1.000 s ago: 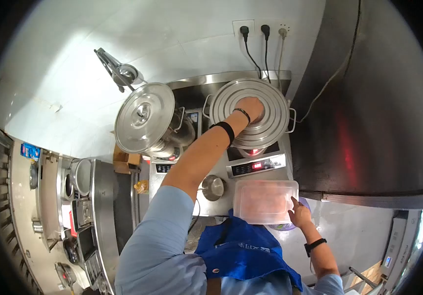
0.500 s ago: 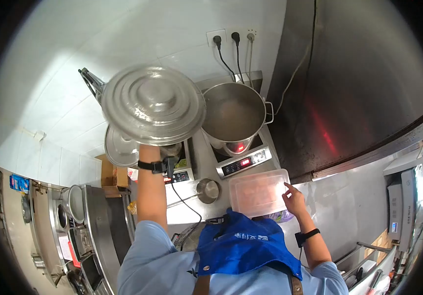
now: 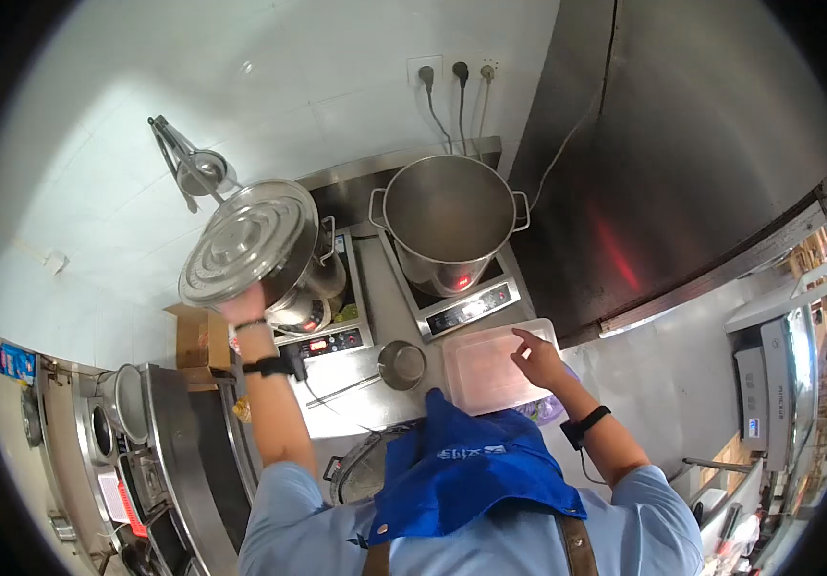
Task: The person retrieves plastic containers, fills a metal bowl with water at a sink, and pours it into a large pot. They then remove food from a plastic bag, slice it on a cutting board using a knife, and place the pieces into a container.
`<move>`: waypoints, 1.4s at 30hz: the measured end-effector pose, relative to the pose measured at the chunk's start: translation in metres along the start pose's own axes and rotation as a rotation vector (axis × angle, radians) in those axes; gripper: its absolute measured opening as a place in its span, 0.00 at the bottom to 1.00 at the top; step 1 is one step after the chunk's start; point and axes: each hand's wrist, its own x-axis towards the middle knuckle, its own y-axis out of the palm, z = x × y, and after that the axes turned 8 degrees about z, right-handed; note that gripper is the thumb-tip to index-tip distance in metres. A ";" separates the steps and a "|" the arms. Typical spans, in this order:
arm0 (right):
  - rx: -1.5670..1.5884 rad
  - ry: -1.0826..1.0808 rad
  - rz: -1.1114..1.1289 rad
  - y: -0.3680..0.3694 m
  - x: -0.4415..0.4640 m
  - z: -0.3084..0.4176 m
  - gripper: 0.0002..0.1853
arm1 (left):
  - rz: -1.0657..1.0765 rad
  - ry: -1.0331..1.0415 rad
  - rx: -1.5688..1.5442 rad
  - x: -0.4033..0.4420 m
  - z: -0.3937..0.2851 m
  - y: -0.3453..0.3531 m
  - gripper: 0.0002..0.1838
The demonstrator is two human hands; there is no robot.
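Note:
My left hand (image 3: 243,304) grips the near rim of a round metal pot lid (image 3: 241,245). The lid is tilted over the left side of a steel pot (image 3: 322,283), hiding much of it; whether the two touch I cannot tell. To the right, an uncovered large steel pot (image 3: 457,252) holds cloudy liquid. My right hand (image 3: 538,361) is over the right part of a translucent plastic box (image 3: 481,374) with pinkish contents. Its fingers are partly bent and apart, with nothing visible between them.
Each pot stands on an induction cooker (image 3: 471,309) with lit digits. A long-handled ladle (image 3: 402,365) lies on the counter near the box. Metal utensils (image 3: 197,171) hang on the left wall. A dark metal panel (image 3: 682,182) rises at the right.
My left hand has brought the lid down and left from in front of the wall to above the left pot. My right hand has moved left across the plastic box.

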 end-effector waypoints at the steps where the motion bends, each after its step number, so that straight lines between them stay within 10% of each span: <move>1: 0.003 0.000 0.012 -0.001 0.002 0.002 0.31 | 0.033 -0.017 -0.039 -0.008 -0.009 -0.003 0.45; 7: -0.048 0.035 -0.089 0.020 -0.033 -0.013 0.33 | -0.154 -0.114 0.171 -0.064 -0.051 -0.003 0.52; 12: 0.033 0.145 -0.192 0.040 -0.092 -0.037 0.33 | -0.367 -0.056 0.614 -0.043 -0.084 -0.081 0.29; 17: 0.061 0.327 -0.349 0.051 -0.192 -0.028 0.31 | 0.436 0.361 1.246 -0.114 0.076 -0.011 0.17; 20: 0.097 0.436 -0.511 0.057 -0.271 -0.030 0.31 | 0.798 -0.217 1.101 -0.194 0.156 0.036 0.16; 26: 0.187 0.696 -1.016 0.148 -0.516 -0.005 0.32 | 1.656 -0.679 1.129 -0.383 0.270 0.057 0.15; 32: 0.236 1.136 -1.487 0.335 -0.788 0.086 0.29 | 2.251 -0.908 0.454 -0.749 0.225 0.094 0.09; 42: 0.147 2.008 -2.101 0.609 -1.017 0.298 0.27 | 2.774 -0.335 -0.748 -1.175 0.011 0.071 0.16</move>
